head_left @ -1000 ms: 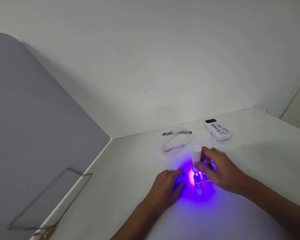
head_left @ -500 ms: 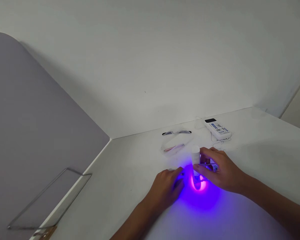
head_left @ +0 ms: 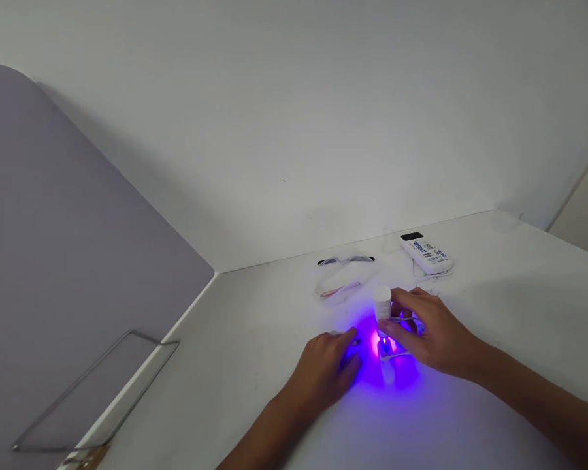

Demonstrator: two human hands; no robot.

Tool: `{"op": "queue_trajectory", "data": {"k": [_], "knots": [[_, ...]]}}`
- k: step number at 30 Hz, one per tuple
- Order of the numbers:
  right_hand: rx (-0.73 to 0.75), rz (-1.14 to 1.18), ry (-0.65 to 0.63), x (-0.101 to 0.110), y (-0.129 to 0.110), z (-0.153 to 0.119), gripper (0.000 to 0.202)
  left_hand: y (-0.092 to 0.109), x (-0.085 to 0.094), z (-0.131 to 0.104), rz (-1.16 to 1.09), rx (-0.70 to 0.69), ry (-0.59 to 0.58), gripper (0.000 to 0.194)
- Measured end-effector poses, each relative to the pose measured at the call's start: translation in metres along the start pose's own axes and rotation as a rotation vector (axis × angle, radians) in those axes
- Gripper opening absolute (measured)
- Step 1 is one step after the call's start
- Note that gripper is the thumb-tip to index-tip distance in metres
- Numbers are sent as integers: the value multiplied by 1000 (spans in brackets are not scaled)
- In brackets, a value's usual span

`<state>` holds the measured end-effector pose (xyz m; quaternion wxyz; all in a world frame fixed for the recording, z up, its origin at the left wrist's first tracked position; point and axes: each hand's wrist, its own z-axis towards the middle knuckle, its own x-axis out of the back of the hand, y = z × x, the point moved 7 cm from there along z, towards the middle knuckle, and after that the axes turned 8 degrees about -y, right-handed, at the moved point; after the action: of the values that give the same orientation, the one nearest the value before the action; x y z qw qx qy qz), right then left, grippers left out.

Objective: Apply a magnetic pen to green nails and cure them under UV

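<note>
Thumb and fingers of my right hand (head_left: pixel 434 329) grip a small white cylindrical lamp (head_left: pixel 383 301), which stands upright and casts purple-blue light downward onto the white table (head_left: pixel 255 326). Something thin and pale, partly hidden, also shows among the right fingers. My left hand (head_left: pixel 326 365) rests on the table just left of the glow, its fingers curled with thumb and index near each other. A small thing may be at its fingertips, but I cannot make it out.
Behind the lamp lie a clear bag (head_left: pixel 360 257) with dark corners and a pink pen-like stick (head_left: pixel 334 291). A white power bank (head_left: pixel 426 253) with cords sits at the back right. A metal wire frame (head_left: pixel 73 385) is at the lower left edge.
The bright pink ring under the lamp has broken into smaller spots, and the glow on the table has shrunk. The lamp has shifted very slightly; both hands stay almost in place.
</note>
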<state>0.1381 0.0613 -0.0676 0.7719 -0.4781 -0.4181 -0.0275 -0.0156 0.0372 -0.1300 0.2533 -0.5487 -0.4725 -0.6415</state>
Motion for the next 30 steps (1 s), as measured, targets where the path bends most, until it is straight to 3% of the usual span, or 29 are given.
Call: {"op": "queue_trajectory", "data": {"k": [14,23,26,30], "knots": [[-8,-10,11,1,-1,1,29,1,2,-1,-29,-10,8,13],[-21,-22,7,1,2,1,29,0,5,-3,-51,-49,76,19],[-8,-3,-2,0,1,1,28,1,15,-6,-77,-84,173,22],[-17,19,13,0,1,1,26,8,35,-17,-147,-194,438,18]]}}
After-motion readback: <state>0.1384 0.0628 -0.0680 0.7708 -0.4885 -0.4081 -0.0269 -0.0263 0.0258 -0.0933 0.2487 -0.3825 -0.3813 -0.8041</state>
